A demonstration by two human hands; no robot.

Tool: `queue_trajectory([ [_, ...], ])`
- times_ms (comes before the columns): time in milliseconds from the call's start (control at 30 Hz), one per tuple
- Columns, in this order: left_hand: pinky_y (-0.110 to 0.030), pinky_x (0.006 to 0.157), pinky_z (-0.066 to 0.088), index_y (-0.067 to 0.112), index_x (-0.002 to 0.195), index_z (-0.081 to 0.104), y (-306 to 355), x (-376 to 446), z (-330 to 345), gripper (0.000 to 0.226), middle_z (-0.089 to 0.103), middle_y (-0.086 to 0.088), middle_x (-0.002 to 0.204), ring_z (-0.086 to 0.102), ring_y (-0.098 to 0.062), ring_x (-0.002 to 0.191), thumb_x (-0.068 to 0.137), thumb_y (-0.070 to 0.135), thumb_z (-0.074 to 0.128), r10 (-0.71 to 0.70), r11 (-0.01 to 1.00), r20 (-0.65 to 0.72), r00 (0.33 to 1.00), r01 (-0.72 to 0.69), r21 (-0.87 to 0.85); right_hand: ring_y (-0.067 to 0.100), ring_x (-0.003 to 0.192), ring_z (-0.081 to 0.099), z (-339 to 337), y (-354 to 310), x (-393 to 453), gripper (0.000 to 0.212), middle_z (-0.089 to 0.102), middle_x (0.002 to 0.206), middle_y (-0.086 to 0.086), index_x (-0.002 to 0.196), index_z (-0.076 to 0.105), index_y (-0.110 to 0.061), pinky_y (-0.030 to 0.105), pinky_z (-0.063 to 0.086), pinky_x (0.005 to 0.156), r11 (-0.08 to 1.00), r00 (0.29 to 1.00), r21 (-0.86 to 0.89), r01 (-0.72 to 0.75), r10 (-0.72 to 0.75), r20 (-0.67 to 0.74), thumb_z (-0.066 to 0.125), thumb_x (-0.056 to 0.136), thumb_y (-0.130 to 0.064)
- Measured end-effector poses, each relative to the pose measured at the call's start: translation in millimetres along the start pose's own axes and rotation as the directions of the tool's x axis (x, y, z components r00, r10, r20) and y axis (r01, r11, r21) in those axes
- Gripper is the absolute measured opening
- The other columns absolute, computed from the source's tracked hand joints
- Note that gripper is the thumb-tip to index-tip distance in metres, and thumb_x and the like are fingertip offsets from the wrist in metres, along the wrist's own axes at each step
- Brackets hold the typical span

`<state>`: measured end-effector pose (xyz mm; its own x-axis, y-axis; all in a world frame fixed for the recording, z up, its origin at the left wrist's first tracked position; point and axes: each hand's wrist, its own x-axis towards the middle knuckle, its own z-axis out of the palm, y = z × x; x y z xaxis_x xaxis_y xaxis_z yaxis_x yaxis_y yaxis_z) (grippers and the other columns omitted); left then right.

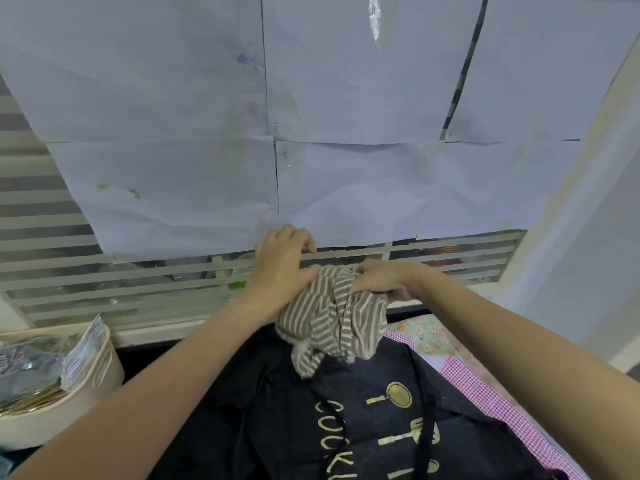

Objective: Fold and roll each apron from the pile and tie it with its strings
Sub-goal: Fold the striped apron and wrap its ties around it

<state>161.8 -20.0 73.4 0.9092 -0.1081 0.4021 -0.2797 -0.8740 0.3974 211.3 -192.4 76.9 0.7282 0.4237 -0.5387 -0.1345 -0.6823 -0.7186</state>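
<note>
A rolled brown-and-white striped apron (332, 318) is held up above the pile, its strip wound around the bundle. My left hand (282, 263) holds the bundle's left side with curled fingers. My right hand (381, 277) pinches the striped string at the top right of the bundle. Below lies a black apron (377, 420) with gold print and black strings, spread flat. Under it, at the right, a pink checked and floral apron (485, 393) shows.
A cream basket (86, 379) with packets and papers stands at the left. A frosted striped window covered by white paper sheets (346, 98) rises behind the work surface. A pale wall (588, 254) closes the right side.
</note>
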Motion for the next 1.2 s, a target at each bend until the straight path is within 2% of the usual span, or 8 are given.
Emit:
queue_trajectory([
  [33,-0.024,0.071,0.034,0.024,0.084,0.053,-2.2,-2.3,3.4,0.018,0.05,0.013,0.086,0.048,-0.008,0.085,0.081,0.03,0.07,-0.052,0.992,-0.055,0.997,0.045,-0.121,0.014,0.066,0.062,1.6,8.7,6.2,0.024,0.065,0.08,0.004,0.114,0.055,-0.006,0.027,0.053,0.064,0.988,0.996,0.157,0.004,0.01,-0.088,0.056,0.09,-0.013],
  [167,-0.023,0.058,0.037,0.023,0.075,0.048,-1.3,-19.7,30.7,0.027,0.053,0.009,0.07,0.049,-0.007,0.063,0.08,0.036,0.071,-0.093,0.949,0.375,0.923,0.196,-0.248,0.019,0.068,0.064,8.4,21.6,15.7,0.009,0.067,0.082,0.008,0.099,0.059,-0.006,0.03,0.055,0.063,0.822,0.971,0.561,0.101,0.041,-0.235,0.058,0.09,-0.008],
  [333,-0.016,0.06,0.036,0.017,0.083,0.053,-3.6,-15.2,37.9,0.028,0.046,0.009,0.076,0.046,-0.009,0.069,0.075,0.028,0.077,-0.081,0.935,0.282,0.956,0.171,-0.311,0.022,0.077,0.065,4.9,22.7,13.2,0.015,0.068,0.091,0.013,0.098,0.062,-0.005,0.039,0.053,0.082,0.828,0.976,0.544,0.132,-0.013,-0.216,0.064,0.084,-0.004],
  [533,-0.016,0.051,0.035,0.017,0.067,0.062,-0.8,-23.3,20.2,0.025,0.062,0.005,0.063,0.044,-0.003,0.051,0.085,0.033,0.065,-0.051,0.668,0.635,0.77,0.499,-0.552,0.016,0.065,0.065,-4.3,24.2,1.6,0.009,0.068,0.079,0.007,0.093,0.061,-0.004,0.024,0.054,0.056,0.853,0.981,0.51,0.109,-0.01,-0.192,0.061,0.085,0.0],
  [800,-0.013,0.044,0.033,0.017,0.07,0.057,-25.2,-27.1,16.9,0.023,0.059,0.013,0.049,0.045,0.002,0.039,0.091,0.029,0.059,-0.039,0.9,0.33,0.943,0.177,-0.398,0.018,0.076,0.068,-18.7,34.7,-17.4,0.016,0.069,0.094,0.012,0.103,0.062,0.0,0.028,0.059,0.068,0.827,0.996,0.556,0.084,-0.094,-0.011,0.059,0.087,-0.003],
  [967,-0.02,0.05,0.038,0.024,0.068,0.052,-39.2,-24.6,14.1,0.024,0.057,0.011,0.052,0.048,0.001,0.046,0.091,0.026,0.059,0.006,0.947,0.25,0.968,0.075,-0.311,0.017,0.072,0.07,-17.3,42.9,-27.4,0.011,0.072,0.088,0.01,0.096,0.064,-0.001,0.026,0.058,0.062,0.827,0.993,0.556,0.083,-0.115,0.022,0.056,0.088,-0.002],
  [1067,-0.024,0.061,0.049,0.026,0.091,0.052,-36.0,-23.1,19.8,0.01,0.06,0.007,0.084,0.053,-0.002,0.066,0.091,0.019,0.059,0.013,0.963,0.278,0.96,0.063,-0.262,0.016,0.067,0.07,-21.1,44.3,-26.0,0.009,0.072,0.083,0.009,0.095,0.064,-0.002,0.026,0.059,0.061,0.798,0.995,0.594,0.102,-0.085,-0.058,0.058,0.088,-0.003],
  [1200,-0.013,0.075,0.041,0.022,0.127,0.042,-24.7,-24.5,22.9,0.047,0.041,0.006,0.122,0.053,-0.005,0.092,0.087,0.013,0.064,-0.136,0.955,0.152,0.979,0.17,-0.242,0.019,0.061,0.067,-20.9,42.4,-13.5,0.021,0.07,0.079,0.011,0.105,0.059,0.0,0.026,0.056,0.053,0.747,0.94,0.636,0.192,0.046,-0.338,0.064,0.085,-0.003],
])
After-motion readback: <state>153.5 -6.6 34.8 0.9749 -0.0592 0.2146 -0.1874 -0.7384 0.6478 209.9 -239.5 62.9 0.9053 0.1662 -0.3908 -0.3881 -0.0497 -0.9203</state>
